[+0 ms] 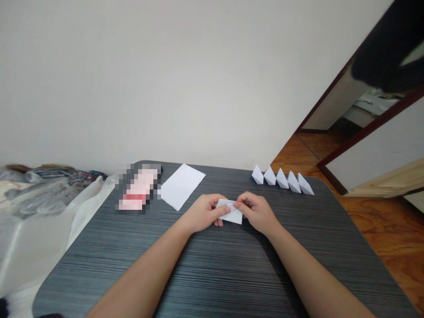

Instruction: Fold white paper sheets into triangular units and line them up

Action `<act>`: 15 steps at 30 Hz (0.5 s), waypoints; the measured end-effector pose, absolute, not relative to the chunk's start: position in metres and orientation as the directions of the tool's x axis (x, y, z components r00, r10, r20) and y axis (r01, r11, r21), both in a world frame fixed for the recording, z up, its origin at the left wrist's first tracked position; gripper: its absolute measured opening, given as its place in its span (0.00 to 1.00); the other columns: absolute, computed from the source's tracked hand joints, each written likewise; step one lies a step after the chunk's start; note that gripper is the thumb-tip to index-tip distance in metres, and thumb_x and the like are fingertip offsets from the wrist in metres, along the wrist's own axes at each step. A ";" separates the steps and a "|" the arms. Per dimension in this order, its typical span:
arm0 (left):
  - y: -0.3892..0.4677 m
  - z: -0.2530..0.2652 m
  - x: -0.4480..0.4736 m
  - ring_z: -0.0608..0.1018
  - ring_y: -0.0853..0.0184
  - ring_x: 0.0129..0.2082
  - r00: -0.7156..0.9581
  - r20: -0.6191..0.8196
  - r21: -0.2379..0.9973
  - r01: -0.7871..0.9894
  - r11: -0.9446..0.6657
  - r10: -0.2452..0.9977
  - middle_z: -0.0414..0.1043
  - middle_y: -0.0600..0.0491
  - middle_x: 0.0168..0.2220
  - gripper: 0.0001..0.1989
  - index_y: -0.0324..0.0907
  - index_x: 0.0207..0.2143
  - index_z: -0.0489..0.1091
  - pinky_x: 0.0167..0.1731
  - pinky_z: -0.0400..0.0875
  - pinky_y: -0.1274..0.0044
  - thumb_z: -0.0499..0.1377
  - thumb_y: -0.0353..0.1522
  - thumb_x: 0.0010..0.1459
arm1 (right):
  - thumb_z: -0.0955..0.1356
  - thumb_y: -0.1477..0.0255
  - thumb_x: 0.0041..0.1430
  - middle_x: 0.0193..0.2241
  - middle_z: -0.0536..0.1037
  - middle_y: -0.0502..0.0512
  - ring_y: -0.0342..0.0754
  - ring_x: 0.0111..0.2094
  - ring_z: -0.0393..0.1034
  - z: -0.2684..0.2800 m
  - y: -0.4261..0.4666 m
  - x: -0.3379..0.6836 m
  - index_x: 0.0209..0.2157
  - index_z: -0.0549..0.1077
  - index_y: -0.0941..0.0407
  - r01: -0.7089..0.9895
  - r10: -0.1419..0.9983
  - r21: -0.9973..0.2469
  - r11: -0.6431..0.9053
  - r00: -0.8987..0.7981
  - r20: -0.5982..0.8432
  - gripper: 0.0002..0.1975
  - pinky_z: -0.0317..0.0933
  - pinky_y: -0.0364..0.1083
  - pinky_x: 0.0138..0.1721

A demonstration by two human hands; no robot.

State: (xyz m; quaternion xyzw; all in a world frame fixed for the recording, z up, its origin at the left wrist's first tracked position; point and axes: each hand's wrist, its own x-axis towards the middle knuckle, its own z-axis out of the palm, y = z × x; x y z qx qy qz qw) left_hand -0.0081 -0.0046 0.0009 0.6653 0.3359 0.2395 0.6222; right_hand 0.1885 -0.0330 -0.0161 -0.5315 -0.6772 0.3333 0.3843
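Between my two hands, above the middle of the dark table, is a small folded piece of white paper (234,215). My left hand (206,213) grips its left side, thumb on top and fingers underneath. At the upper right edge, my right hand (256,211) pinches the paper between thumb and fingers. A flat stack of white paper sheets (183,185) lies beyond my left hand. Several folded white paper boats (281,179) stand in a row at the far right of the table.
The dark wood-grain table (212,274) touches a pale wall (185,79). A blurred-out pink and black object (139,187) lies at its far left. Beyond the left edge are plastic-covered items (79,190); wooden floor (387,225) shows at right.
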 end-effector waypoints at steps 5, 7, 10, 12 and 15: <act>-0.004 0.001 -0.008 0.73 0.71 0.19 0.640 -0.116 0.977 0.212 -0.029 0.760 0.70 0.54 0.20 0.13 0.37 0.36 0.69 0.20 0.65 0.82 0.55 0.38 0.55 | 0.65 0.67 0.56 0.20 0.67 0.48 0.41 0.21 0.60 -0.015 -0.033 0.187 0.25 0.68 0.57 0.505 0.971 -0.830 0.236 -0.140 0.191 0.10 0.53 0.41 0.23; -0.005 0.002 -0.008 0.73 0.71 0.19 0.635 -0.117 0.975 0.218 -0.032 0.764 0.69 0.54 0.20 0.13 0.37 0.36 0.69 0.19 0.65 0.81 0.54 0.38 0.57 | 0.65 0.67 0.57 0.20 0.66 0.48 0.41 0.21 0.59 -0.015 -0.033 0.187 0.25 0.68 0.57 0.499 0.972 -0.834 0.235 -0.143 0.188 0.10 0.53 0.41 0.23; -0.005 0.002 -0.008 0.72 0.72 0.18 0.622 -0.112 0.974 0.222 -0.037 0.775 0.69 0.54 0.18 0.13 0.37 0.34 0.69 0.19 0.64 0.82 0.53 0.38 0.57 | 0.65 0.67 0.57 0.19 0.66 0.48 0.41 0.21 0.58 -0.015 -0.035 0.186 0.25 0.68 0.57 0.468 0.973 -0.854 0.227 -0.148 0.178 0.10 0.52 0.40 0.22; -0.005 0.001 -0.008 0.72 0.72 0.18 0.604 -0.108 0.975 0.220 -0.035 0.789 0.68 0.54 0.18 0.13 0.37 0.34 0.68 0.18 0.64 0.82 0.52 0.39 0.57 | 0.65 0.66 0.57 0.19 0.65 0.47 0.41 0.20 0.58 -0.017 -0.036 0.186 0.27 0.67 0.56 0.425 0.976 -0.881 0.208 -0.146 0.160 0.09 0.52 0.40 0.21; -0.006 0.002 -0.008 0.72 0.71 0.18 0.592 -0.099 0.980 0.198 -0.025 0.800 0.68 0.54 0.18 0.14 0.37 0.34 0.68 0.19 0.64 0.82 0.52 0.39 0.58 | 0.65 0.67 0.57 0.21 0.67 0.47 0.40 0.20 0.60 -0.020 -0.036 0.185 0.35 0.67 0.55 0.326 0.981 -0.928 0.180 -0.136 0.142 0.07 0.54 0.40 0.21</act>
